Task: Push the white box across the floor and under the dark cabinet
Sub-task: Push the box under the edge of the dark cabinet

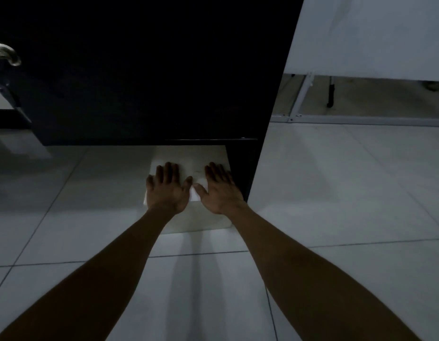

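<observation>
A white box sits on the tiled floor, its far end tucked beneath the bottom edge of the dark cabinet. My left hand lies flat on the box's top near its left side, fingers spread. My right hand lies flat on the top near the right side, fingers spread, close to the cabinet's dark side panel. Neither hand grips the box; both palms rest on it. The box's near face shows below my wrists.
Pale floor tiles stretch to the right and toward me. A round metal knob is on the cabinet's left part. At the back right stands a white metal frame under a white panel, with a dark leg behind.
</observation>
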